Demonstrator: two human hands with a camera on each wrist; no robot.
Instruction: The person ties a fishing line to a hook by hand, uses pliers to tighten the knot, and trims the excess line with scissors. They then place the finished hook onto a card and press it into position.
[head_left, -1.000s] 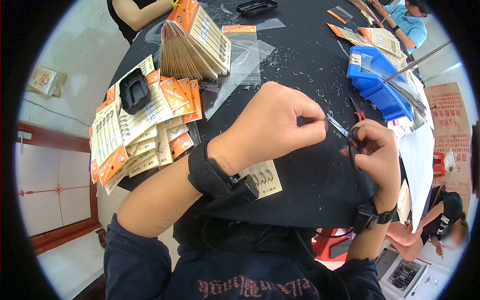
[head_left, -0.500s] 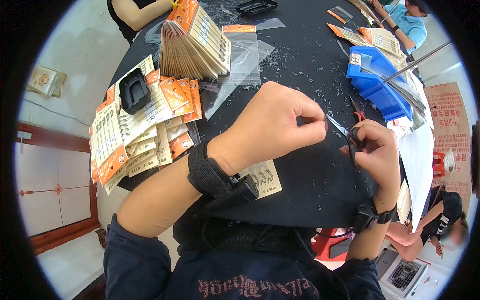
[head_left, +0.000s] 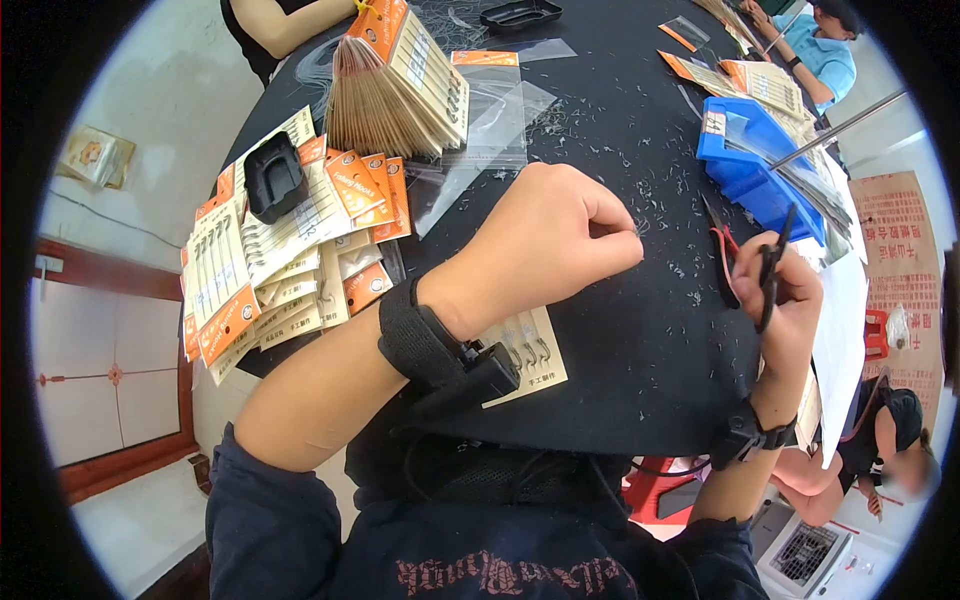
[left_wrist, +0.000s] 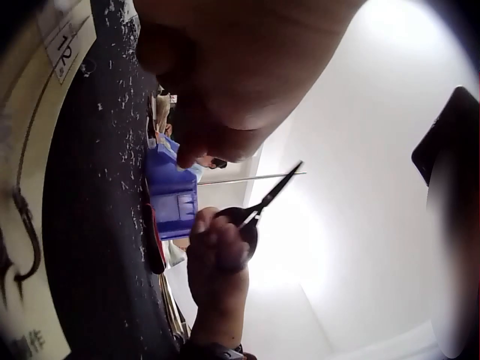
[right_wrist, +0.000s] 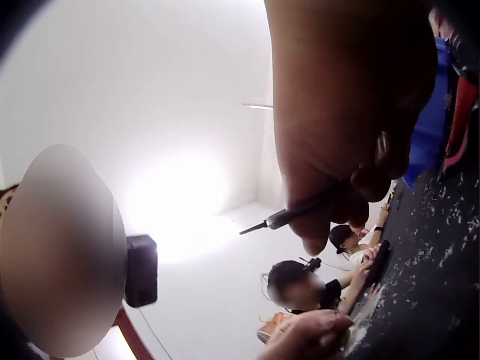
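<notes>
My left hand (head_left: pixel 560 235) hangs over the table with its fingers curled and the thumb against the index finger; I cannot tell whether something thin is pinched there. In my right hand (head_left: pixel 790 305) I hold a pair of black-handled scissors (head_left: pixel 768 280), blades pointing up and away from the left hand. The left wrist view shows the scissors (left_wrist: pixel 262 206) side-on, their blades close together. A cream card (head_left: pixel 535 350) bearing fishing hooks lies below my left wrist, partly covered. Beside my right hand lies a red-handled tool (head_left: pixel 728 262) with dark tips.
To the left lie piled hook cards (head_left: pixel 225 270) with a black tray (head_left: pixel 275 178) on top. Behind stands a fanned card stack (head_left: pixel 395 95) near clear plastic bags (head_left: pixel 495 110). A blue bin (head_left: pixel 750 165) stands at the right. Line clippings litter the black table (head_left: pixel 620 130); other people sit around it.
My right hand has drawn the scissors away from the left fingertips, to the right, and turned their blades upward. The left hand has stayed nearly in place, its fingers curled.
</notes>
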